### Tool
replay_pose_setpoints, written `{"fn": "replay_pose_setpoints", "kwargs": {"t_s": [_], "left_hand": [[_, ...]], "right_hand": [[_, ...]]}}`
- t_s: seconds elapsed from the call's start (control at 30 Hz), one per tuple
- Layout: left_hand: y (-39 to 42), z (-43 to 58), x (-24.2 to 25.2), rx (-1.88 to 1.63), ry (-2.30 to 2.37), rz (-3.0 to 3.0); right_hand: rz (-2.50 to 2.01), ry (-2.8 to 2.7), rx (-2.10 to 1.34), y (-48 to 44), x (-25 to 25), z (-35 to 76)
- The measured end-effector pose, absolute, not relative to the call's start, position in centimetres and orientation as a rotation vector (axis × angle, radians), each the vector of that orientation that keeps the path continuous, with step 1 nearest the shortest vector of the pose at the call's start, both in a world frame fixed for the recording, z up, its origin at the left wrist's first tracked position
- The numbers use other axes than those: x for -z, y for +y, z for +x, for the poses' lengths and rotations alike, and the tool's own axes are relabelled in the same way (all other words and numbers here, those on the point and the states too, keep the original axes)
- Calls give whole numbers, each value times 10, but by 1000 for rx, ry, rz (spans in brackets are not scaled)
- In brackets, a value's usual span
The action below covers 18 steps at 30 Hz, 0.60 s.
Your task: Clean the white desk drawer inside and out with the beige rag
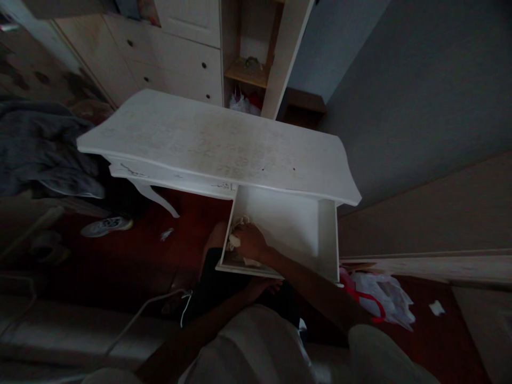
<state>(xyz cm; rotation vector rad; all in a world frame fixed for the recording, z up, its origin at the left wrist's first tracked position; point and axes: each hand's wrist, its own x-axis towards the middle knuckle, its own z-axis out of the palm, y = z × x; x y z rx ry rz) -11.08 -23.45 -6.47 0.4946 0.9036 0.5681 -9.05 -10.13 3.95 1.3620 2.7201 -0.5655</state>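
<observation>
Right hand point(250, 242) clutches cloth point(233, 242) in the pulled-out drawer point(290, 224), left hand point(261, 288) unclear in grip; leaning hard could tip it down.

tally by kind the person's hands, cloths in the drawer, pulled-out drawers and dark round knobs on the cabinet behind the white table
Hands: 2, the left hand and the right hand
Cloths: 1, the light cloth in the right hand
Pulled-out drawers: 1, the white drawer
Dark knobs: 4
Total: 8

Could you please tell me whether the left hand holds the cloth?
No, the right hand holds the cloth inside the drawer; the left hand is outside.
</observation>
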Motion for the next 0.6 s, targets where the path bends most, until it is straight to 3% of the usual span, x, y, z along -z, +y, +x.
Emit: {"fn": "replay_pose_setpoints", "kwargs": {"t_s": [0.33, 0.6], "left_hand": [[-234, -115, 60, -552, 896, 540], [-232, -112, 61, -552, 926, 550]], "right_hand": [[623, 2755, 434, -103, -55, -86], [417, 2819, 200, -103, -57, -89]]}}
